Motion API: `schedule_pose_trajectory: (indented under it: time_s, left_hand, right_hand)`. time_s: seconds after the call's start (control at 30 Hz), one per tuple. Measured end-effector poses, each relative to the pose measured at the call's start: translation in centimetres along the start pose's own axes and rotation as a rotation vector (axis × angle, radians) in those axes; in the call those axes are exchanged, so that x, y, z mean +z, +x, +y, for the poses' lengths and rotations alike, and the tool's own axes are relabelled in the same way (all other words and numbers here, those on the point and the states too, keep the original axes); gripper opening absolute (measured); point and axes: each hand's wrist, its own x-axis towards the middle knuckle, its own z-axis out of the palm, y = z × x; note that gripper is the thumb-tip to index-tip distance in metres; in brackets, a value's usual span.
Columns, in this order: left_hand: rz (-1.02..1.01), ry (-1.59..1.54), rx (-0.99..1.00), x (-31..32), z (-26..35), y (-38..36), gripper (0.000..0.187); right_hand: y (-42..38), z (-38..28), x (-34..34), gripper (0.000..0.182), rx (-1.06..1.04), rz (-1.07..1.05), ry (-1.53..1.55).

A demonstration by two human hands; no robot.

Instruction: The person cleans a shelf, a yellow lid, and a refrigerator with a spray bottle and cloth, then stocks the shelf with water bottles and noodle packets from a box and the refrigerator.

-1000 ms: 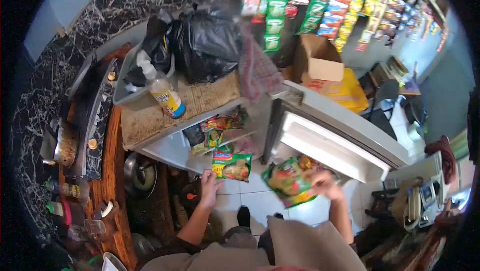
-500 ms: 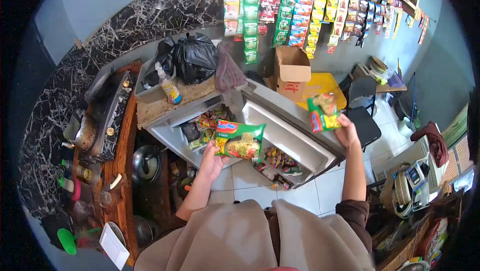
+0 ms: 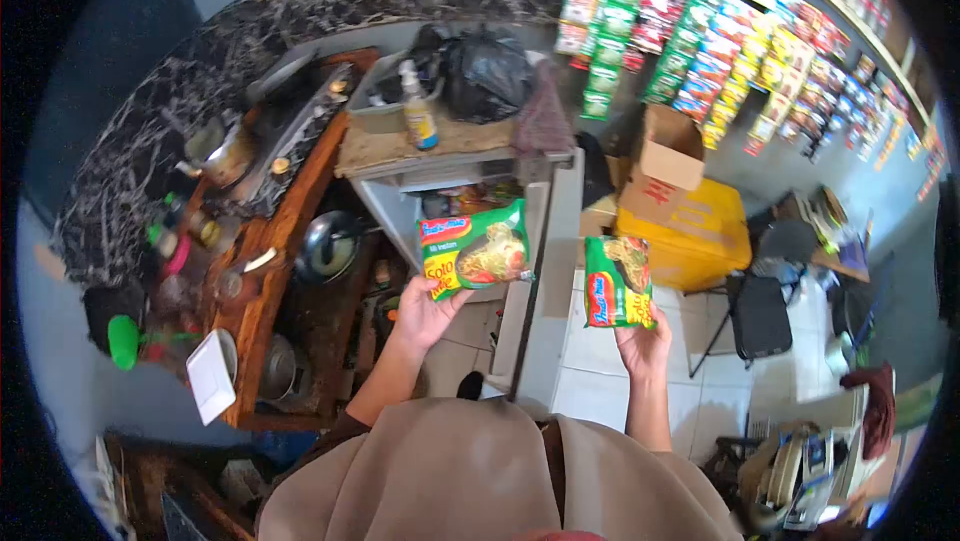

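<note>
My left hand (image 3: 424, 312) holds a green instant-noodle packet (image 3: 476, 253) by its lower left corner, in front of the small fridge (image 3: 452, 179). My right hand (image 3: 643, 346) holds a second green noodle packet (image 3: 618, 282) upright by its lower edge, to the right of the fridge door (image 3: 540, 281). The door stands nearly edge-on between the two packets. More packets show on the shelf inside the fridge.
A spray bottle (image 3: 419, 121) and a black bag (image 3: 487, 76) sit on top of the fridge. A wooden counter (image 3: 290, 231) with a stove and pots runs at left. A cardboard box (image 3: 668, 151) on a yellow crate, a chair (image 3: 760, 311) and hanging snack strips (image 3: 700, 41) are at right.
The fridge door has swung from wide open to nearly edge-on. My right hand came down and inward with its packet. My left hand still holds its packet in front of the fridge.
</note>
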Motion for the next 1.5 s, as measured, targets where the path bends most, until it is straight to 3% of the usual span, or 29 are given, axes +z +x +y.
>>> schedule_pose_trajectory:
  time_s: [0.23,0.33,0.43,0.5,0.6,0.7,0.77,0.83,1.03,1.1,1.17,1.3,1.33,1.43,1.47,1.5]
  left_hand:
    - [0.057,-0.081,0.107,1.8,2.2,-2.8,0.055]
    - [0.07,-0.023,0.156,1.5,2.3,-3.2,0.057]
    - [0.066,0.001,0.16,0.7,1.4,-2.6,0.057]
    - [0.034,0.007,0.153,1.8,0.1,-1.3,0.056]
    - [-0.041,-0.129,0.053,2.3,-2.6,1.2,0.054]
    - [-0.117,-0.171,-0.082,2.6,-5.5,4.5,0.054]
    - [-0.117,-0.158,-0.159,2.9,-7.6,6.6,0.054]
    - [-0.262,-0.197,-0.274,3.2,-9.7,9.3,0.05]
    - [-0.26,-0.162,-0.473,5.1,-16.7,17.8,0.047]
    - [-0.313,-0.206,-0.516,5.3,-19.5,21.7,0.052]
    - [-0.321,-0.142,-0.498,6.9,-22.6,25.6,0.053]
    - [-0.396,-0.175,-0.582,11.4,-28.1,34.2,0.046]
    - [-0.322,-0.139,-0.564,12.6,-29.5,36.6,0.046]
    - [-0.351,-0.076,-0.563,16.0,-32.1,43.3,0.046]
    - [-0.503,-0.107,-0.539,17.0,-32.6,45.2,0.047]
    - [-0.514,-0.114,-0.542,18.0,-33.0,46.9,0.047]
  right_hand:
    - [4.4,3.5,0.4,0.056,0.257,-0.151,0.123]
    - [5.9,4.2,0.7,0.067,0.27,-0.362,0.132]
    - [6.5,3.1,0.6,0.062,0.382,-0.25,0.211]
    - [6.3,1.8,0.3,0.056,0.351,-0.223,0.188]
    - [5.4,-0.9,-1.2,0.054,0.264,-0.129,-0.223]
    - [3.4,-3.6,-1.0,0.057,0.035,-0.102,-0.323]
    - [2.2,-5.9,-1.0,0.062,0.012,-0.039,-0.311]
    - [1.9,-8.1,-1.6,0.064,-0.048,-0.041,-0.405]
    - [3.4,-13.3,-4.1,0.064,-0.298,0.107,-0.365]
    - [4.6,-16.3,-5.5,0.063,-0.276,0.145,-0.338]
    - [6.3,-19.5,-6.1,0.061,-0.383,0.159,-0.433]
    - [9.9,-28.1,-8.5,0.052,-0.249,0.185,-0.578]
    - [11.2,-29.7,-7.7,0.053,-0.292,0.263,-0.535]
    - [15.2,-34.7,-6.3,0.055,-0.383,0.259,-0.463]
    - [16.3,-36.7,-6.5,0.055,-0.389,0.247,-0.484]
    - [17.1,-38.5,-6.8,0.055,-0.35,0.202,-0.522]
